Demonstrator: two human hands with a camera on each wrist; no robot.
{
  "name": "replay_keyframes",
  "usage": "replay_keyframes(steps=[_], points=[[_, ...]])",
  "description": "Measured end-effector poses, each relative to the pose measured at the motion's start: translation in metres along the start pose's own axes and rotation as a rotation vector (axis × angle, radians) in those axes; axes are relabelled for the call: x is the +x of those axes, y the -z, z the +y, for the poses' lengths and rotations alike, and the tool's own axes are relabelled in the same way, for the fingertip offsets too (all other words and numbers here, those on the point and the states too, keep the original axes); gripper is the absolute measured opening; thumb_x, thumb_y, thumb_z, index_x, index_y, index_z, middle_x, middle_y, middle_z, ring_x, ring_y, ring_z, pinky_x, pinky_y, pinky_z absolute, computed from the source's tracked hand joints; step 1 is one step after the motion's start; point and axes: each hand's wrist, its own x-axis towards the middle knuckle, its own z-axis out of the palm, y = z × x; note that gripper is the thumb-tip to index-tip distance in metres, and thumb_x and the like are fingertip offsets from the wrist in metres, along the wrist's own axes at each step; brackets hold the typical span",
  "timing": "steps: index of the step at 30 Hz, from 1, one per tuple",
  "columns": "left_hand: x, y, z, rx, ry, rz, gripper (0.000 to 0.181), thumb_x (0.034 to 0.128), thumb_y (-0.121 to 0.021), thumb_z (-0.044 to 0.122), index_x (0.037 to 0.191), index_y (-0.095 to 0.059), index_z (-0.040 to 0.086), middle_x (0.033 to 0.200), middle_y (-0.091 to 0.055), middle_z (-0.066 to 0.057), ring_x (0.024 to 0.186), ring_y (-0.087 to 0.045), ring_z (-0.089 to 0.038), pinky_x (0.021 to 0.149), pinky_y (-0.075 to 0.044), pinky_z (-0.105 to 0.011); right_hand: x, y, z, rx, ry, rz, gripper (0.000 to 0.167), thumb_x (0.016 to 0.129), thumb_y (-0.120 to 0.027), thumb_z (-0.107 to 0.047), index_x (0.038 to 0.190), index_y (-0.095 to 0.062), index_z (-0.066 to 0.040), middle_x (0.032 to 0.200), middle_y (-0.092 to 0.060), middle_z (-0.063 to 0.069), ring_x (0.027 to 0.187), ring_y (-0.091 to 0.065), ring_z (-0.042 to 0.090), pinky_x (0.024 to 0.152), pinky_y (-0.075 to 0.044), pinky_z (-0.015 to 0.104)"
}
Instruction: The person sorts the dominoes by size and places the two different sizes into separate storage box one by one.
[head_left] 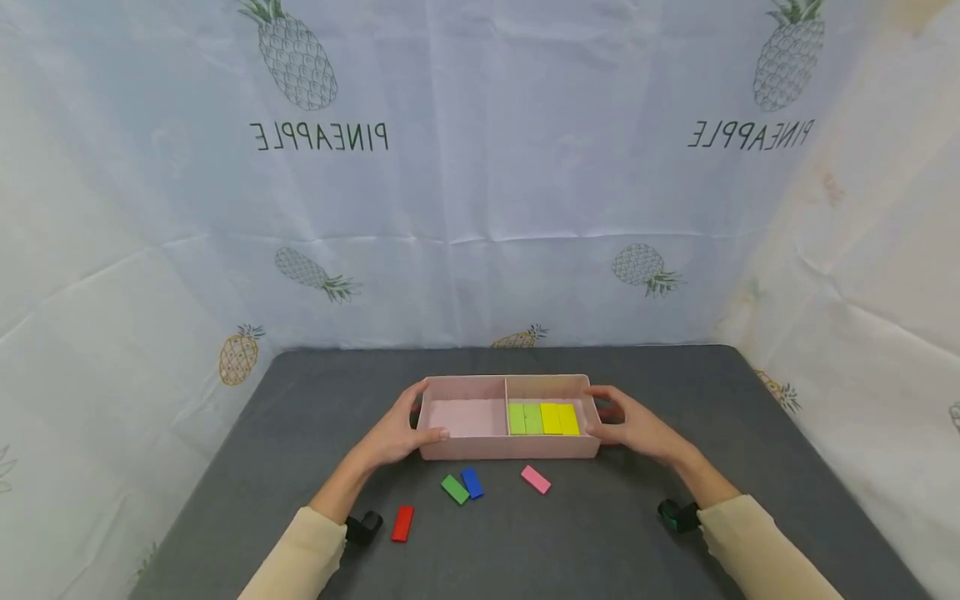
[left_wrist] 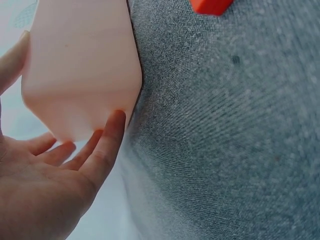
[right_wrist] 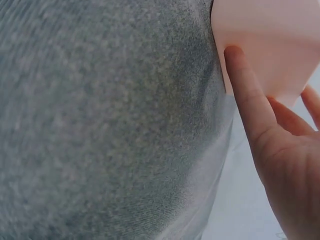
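A long pink box [head_left: 510,448] with two compartments stands on the dark table, between the two hands. My left hand [head_left: 400,429] holds its left end, thumb by the front corner and fingers around the end wall. In the left wrist view, several fingertips [left_wrist: 116,117] touch that wall. At the other end my right hand [head_left: 633,425] grips the box, with a fingertip [right_wrist: 234,52] on the end wall in the right wrist view. Light green blocks [head_left: 525,419] and yellow blocks [head_left: 560,419] lie side by side in the right compartment. The left compartment shows only its bare floor.
In front of the box lie a green block [head_left: 454,489], a blue block [head_left: 472,483] touching or nearly touching it, and a pink block [head_left: 536,479]. A red block [head_left: 402,524] lies nearer the left forearm. Pineapple-printed cloth [head_left: 480,183] hangs behind the dark table [head_left: 585,550].
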Motion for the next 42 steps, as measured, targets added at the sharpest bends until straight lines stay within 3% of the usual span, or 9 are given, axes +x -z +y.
replay_keyframes(steps=[11, 24, 34, 42], points=[[0.003, 0.002, 0.003, 0.008, 0.006, 0.006, 0.097, 0.0888, -0.078, 0.032, 0.162, -0.020, 0.006, 0.165, -0.021, -0.021, 0.144, -0.035, -0.046, 0.109, -0.034, -0.065, 0.001, 0.000, -0.001, -0.036, 0.018, 0.014, 0.081, 0.091, -0.075, -0.037, 0.156, -0.034, -0.011, 0.160, -0.031, 0.020, 0.140, -0.039, 0.050, 0.102, -0.046, 0.059], [0.000, 0.002, 0.006, 0.036, -0.006, 0.018, 0.096, 0.0892, -0.078, 0.034, 0.162, -0.022, 0.006, 0.163, -0.024, -0.022, 0.142, -0.038, -0.045, 0.108, -0.037, -0.063, 0.001, -0.001, 0.001, -0.021, 0.042, 0.027, 0.077, 0.091, -0.076, -0.034, 0.154, -0.037, -0.012, 0.159, -0.035, 0.016, 0.138, -0.043, 0.047, 0.100, -0.050, 0.052], [-0.011, 0.004, 0.027, 0.079, -0.073, 0.159, 0.073, 0.0932, -0.076, 0.031, 0.151, -0.044, 0.001, 0.140, -0.049, -0.022, 0.126, -0.052, -0.033, 0.097, -0.051, -0.050, -0.002, 0.002, 0.003, -0.005, 0.038, 0.024, 0.080, 0.091, -0.077, -0.032, 0.155, -0.035, -0.009, 0.159, -0.032, 0.020, 0.139, -0.040, 0.050, 0.099, -0.051, 0.052], [-0.026, 0.010, 0.036, 0.131, -0.170, 0.272, 0.043, 0.0940, -0.076, 0.026, 0.129, -0.064, 0.004, 0.113, -0.062, -0.008, 0.104, -0.061, -0.024, 0.089, -0.054, -0.044, -0.002, 0.003, 0.001, 0.009, 0.051, 0.003, 0.077, 0.092, -0.075, -0.030, 0.155, -0.035, -0.009, 0.159, -0.032, 0.019, 0.138, -0.041, 0.049, 0.098, -0.051, 0.051]])
